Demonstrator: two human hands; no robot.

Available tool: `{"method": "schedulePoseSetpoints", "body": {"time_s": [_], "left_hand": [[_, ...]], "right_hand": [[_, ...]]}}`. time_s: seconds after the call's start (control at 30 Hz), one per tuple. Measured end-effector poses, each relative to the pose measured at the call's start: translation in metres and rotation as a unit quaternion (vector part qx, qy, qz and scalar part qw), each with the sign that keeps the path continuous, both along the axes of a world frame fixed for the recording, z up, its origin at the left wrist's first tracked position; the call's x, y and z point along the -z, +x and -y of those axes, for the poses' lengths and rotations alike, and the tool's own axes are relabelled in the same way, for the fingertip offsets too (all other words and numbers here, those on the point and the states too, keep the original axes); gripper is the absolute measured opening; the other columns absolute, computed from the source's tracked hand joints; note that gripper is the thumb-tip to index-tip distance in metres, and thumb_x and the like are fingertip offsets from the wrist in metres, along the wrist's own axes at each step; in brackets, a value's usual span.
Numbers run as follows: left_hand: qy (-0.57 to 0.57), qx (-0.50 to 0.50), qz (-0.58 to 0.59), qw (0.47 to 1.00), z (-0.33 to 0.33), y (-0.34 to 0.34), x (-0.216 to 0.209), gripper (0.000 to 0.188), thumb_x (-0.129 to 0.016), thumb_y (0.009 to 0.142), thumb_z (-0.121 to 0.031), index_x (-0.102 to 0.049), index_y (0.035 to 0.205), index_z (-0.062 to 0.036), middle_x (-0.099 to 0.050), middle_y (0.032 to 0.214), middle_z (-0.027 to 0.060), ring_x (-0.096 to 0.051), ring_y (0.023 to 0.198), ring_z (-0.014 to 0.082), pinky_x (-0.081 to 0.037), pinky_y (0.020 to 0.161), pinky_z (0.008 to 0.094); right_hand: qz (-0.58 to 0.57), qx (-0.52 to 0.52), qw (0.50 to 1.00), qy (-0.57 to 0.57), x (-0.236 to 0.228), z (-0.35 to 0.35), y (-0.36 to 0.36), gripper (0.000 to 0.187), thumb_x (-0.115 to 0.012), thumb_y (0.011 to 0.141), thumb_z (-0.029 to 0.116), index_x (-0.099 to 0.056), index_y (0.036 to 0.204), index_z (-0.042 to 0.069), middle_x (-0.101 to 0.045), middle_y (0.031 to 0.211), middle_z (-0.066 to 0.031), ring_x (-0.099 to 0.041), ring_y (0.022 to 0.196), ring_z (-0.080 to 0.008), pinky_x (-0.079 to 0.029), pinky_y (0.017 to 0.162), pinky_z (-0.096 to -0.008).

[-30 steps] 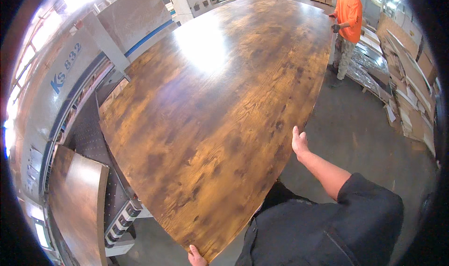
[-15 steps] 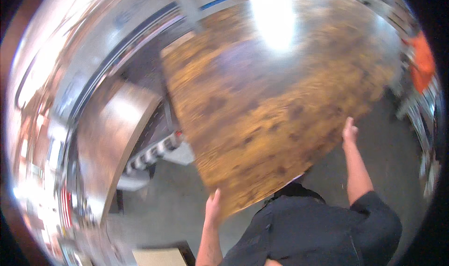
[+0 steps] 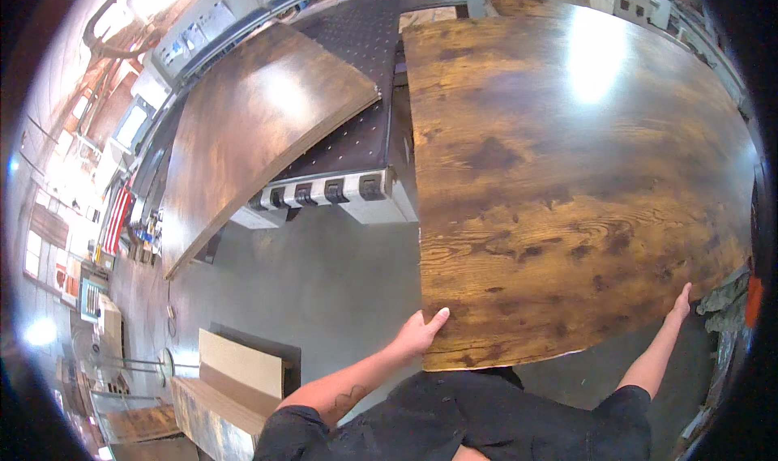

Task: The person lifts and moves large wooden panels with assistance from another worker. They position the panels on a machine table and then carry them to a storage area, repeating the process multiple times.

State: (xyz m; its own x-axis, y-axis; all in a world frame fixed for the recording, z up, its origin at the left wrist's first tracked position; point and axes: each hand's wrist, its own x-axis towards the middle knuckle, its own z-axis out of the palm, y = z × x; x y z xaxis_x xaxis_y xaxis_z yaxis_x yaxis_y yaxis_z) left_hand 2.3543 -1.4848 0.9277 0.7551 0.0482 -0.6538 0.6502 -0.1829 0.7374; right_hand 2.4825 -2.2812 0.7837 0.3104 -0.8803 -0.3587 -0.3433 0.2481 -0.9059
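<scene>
A large wood-grain board (image 3: 519, 161), brown with darker streaks and a bright glare patch, stretches away from my body. My left hand (image 3: 423, 331) grips its near left corner, thumb lying on the top face and fingers hidden underneath. Farther along the near edge, at the right, my right hand (image 3: 683, 300) is closed on the same board, most of its fingers out of sight below. The board's far end reaches the machine area at the back; what bears it there is hidden.
Left of the board, another wood-grain panel (image 3: 267, 113) lies slantwise on a black dotted machine table (image 3: 344, 155) with white supports. Behind my left arm stands an open cardboard box (image 3: 235, 360). Something orange (image 3: 754, 301) shows at the right edge.
My view has turned, and the board now sits farther right in the picture, its left edge more upright. Both hands keep their hold on it.
</scene>
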Motion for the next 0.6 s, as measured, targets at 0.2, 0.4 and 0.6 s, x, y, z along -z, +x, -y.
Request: {"method": "schedulePoseSetpoints", "body": {"time_s": [0.2, 0.4, 0.6], "left_hand": [[-0.069, 0.030, 0.020, 0.997, -0.013, 0.008, -0.002, 0.055, -0.054, 0.107, -0.043, -0.056, 0.137, 0.0031, -0.068, 0.123, 0.0140, -0.062, 0.111, 0.0225, -0.050, 0.099, 0.0398], [-0.081, 0.062, 0.006, 0.995, -0.050, 0.007, -0.041, 0.048, -0.050, 0.109, -0.039, -0.057, 0.136, 0.0006, -0.067, 0.124, 0.0116, -0.061, 0.111, 0.0205, -0.050, 0.098, 0.0398], [0.023, 0.109, 0.063, 0.992, -0.101, -0.032, -0.131, 0.047, -0.053, 0.108, -0.039, -0.061, 0.130, 0.0014, -0.071, 0.116, 0.0112, -0.063, 0.106, 0.0173, -0.051, 0.096, 0.0375]], "right_hand": [[0.010, -0.023, 0.998, -0.051, -0.002, 0.013, 0.001, 0.097, -0.068, 0.090, 0.067, -0.052, 0.140, -0.014, -0.057, 0.142, -0.0194, -0.062, 0.119, -0.0292, -0.052, 0.102, -0.0440], [-0.028, 0.009, 0.997, -0.070, -0.025, -0.018, -0.013, 0.091, -0.066, 0.094, 0.063, -0.054, 0.136, -0.017, -0.060, 0.137, -0.0203, -0.063, 0.116, -0.0303, -0.053, 0.100, -0.0438], [-0.008, -0.036, 0.998, -0.060, -0.086, -0.038, -0.069, 0.087, -0.064, 0.095, 0.061, -0.055, 0.136, -0.015, -0.059, 0.139, -0.0221, -0.061, 0.119, -0.0337, -0.049, 0.104, -0.0453]]}}
